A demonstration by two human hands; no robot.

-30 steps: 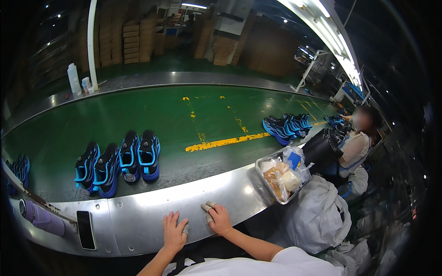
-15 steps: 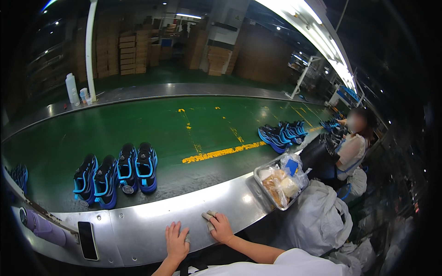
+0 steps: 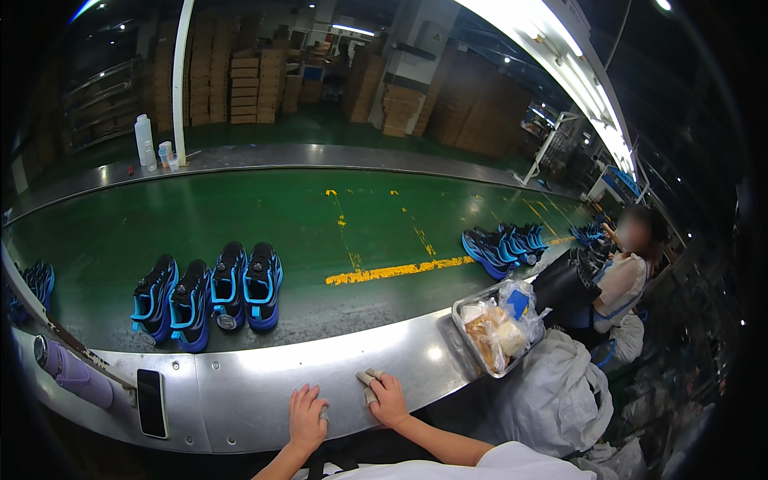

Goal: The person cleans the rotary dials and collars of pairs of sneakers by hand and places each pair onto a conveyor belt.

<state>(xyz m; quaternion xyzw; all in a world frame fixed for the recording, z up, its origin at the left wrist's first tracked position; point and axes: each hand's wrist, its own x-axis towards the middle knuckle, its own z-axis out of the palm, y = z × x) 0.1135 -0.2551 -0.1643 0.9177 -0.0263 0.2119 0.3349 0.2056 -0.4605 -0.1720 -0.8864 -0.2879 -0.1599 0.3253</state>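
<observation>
Since the earlier picture the four black-and-blue sports shoes [image 3: 210, 294] on the green conveyor belt [image 3: 320, 232] have drifted a little toward the person's left, and both hands have kept to the brushed-steel counter [image 3: 264, 384]; the left hand [image 3: 306, 417] lies flat and spread, its fingers holding nothing, with what looks like pale wrapping on one; the right hand [image 3: 387, 398] rests palm down, its fingers [image 3: 370, 382] in pale grey wraps, likewise around nothing. The shoes stand in a close row on the belt, well apart from both hands and beyond the counter's rim; I judge that handling them has not begun, for no shoe is touched or lifted. A second cluster of blue shoes [image 3: 500, 246] sits farther along, near a seated co-worker [image 3: 620, 280]; a clear plastic tray of bagged items [image 3: 498, 326] rests on the counter to the right; a black phone [image 3: 151, 391] lies at the left.
</observation>
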